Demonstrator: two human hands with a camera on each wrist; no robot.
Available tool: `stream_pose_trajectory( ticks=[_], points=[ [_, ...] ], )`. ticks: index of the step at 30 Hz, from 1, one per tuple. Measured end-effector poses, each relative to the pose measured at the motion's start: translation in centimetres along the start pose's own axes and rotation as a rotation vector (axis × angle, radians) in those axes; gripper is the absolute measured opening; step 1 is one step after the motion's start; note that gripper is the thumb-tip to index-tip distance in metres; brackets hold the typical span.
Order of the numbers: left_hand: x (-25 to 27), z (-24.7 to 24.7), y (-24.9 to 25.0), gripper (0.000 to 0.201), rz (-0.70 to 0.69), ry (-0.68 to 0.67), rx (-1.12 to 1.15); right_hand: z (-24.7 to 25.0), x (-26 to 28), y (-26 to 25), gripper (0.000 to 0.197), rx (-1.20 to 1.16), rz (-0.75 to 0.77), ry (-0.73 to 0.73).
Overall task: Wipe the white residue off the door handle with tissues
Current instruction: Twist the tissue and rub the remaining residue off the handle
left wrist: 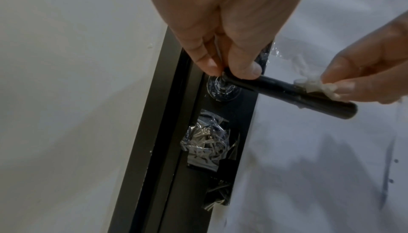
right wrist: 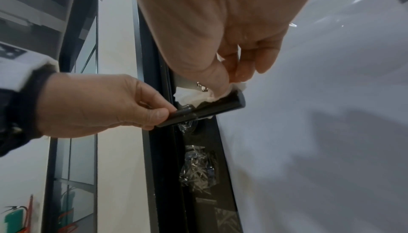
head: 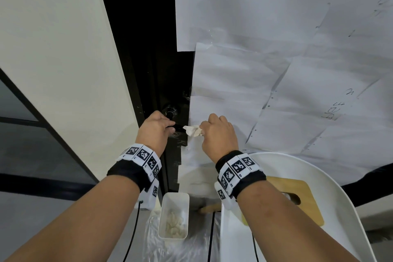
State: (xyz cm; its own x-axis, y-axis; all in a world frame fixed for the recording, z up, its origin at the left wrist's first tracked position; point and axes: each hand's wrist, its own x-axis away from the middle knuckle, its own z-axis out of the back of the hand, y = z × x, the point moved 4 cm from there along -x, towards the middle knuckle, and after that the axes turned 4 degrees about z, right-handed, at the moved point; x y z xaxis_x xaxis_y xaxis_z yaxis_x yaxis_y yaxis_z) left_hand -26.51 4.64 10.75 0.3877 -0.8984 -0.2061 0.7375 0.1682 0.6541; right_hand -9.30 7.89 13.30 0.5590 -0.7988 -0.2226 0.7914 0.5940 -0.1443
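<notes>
the wiping step is in hand: the black door handle point(left wrist: 284, 91) is pinched near its pivot by the left hand point(head: 156, 127), while a crumpled tissue point(head: 193, 130) is pressed on its outer half by the right hand point(head: 219, 132), fingers curled round it. a firm stroke toward the free end is probably called for next.

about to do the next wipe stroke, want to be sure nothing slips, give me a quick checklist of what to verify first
1. Left hand grip on handle near its base: ok, fingers pinch it.
2. Right hand grip on tissue: ok, pinched between thumb and fingers.
3. Tissue touching handle: ok, pressed on its top toward the free end.
4. Residue gone: not ok, white smear beside the tissue.
5. Handle underside clean: cannot tell, hidden.
6. Tissue still has a clean face: cannot tell, crumpled.
</notes>
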Motion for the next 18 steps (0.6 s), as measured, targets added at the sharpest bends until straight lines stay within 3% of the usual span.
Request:
stream_pose_trajectory(
  ticks=[4,8,18],
  points=[
    [0.0,0.0,0.4,0.021,0.021,0.016,0.014,-0.1,0.1,-0.8,0.031,-0.042,0.052,-0.018],
    [-0.1,0.1,0.5,0.021,0.048,-0.007,0.021,-0.8,-0.6,-2.6,0.011,-0.005,0.080,0.013],
    [0.0,0.2,0.5,0.020,0.026,0.012,-0.028,0.2,0.6,-0.9,0.026,-0.044,0.021,0.005]
  ],
)
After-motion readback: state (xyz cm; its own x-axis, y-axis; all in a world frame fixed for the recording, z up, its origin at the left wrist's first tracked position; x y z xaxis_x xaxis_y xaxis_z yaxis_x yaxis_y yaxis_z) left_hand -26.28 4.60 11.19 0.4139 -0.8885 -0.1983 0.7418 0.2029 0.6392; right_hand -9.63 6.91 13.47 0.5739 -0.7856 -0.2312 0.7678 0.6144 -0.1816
